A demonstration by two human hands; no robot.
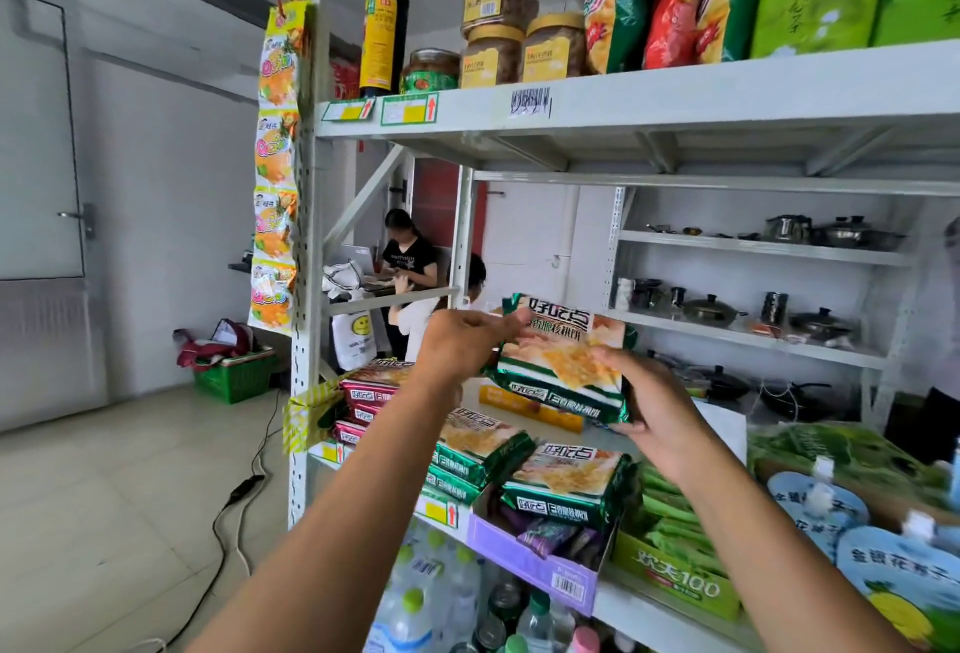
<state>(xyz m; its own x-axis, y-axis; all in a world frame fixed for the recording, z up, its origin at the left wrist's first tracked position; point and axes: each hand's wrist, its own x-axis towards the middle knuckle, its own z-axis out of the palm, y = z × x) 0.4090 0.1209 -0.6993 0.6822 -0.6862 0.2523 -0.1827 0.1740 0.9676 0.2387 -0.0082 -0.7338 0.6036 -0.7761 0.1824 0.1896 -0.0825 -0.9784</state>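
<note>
**Asker:** Which step are you at?

**Me:** Shelving biscuits, as far as I can judge, and midway through placing one. The green biscuit packet (561,361) is up in the air at centre frame. It sits above the middle shelf (649,616) and touches nothing but my hands.

**Asker:** How are you holding it?

**Me:** My left grip (457,340) pinches the upper left corner, with thumb and fingers closed on the crimped edge. My right grip (654,408) is curled round the lower right end, thumb on the front and fingers behind.

**Asker:** And the next move?

**Me:** Probably down onto the stacked green packets (478,449) just below, label up and squared to match them. That calls for lowering it flat and letting go only once it rests, so the pile doesn't slide.

**Asker:** What's in the boxes there?

**Me:** The purple carton (524,559) at lower centre holds dark purple snack packs (545,533). Another green packet (566,486) rests across its back edge. To its right, the green carton (675,585) holds rows of green packs, though I cannot tell what kind. The red packets (369,392) left of centre lie piled on the bare shelf, with no box. Under the shelf, at the bottom of the frame, water bottles (415,600) stand packed together.
</note>
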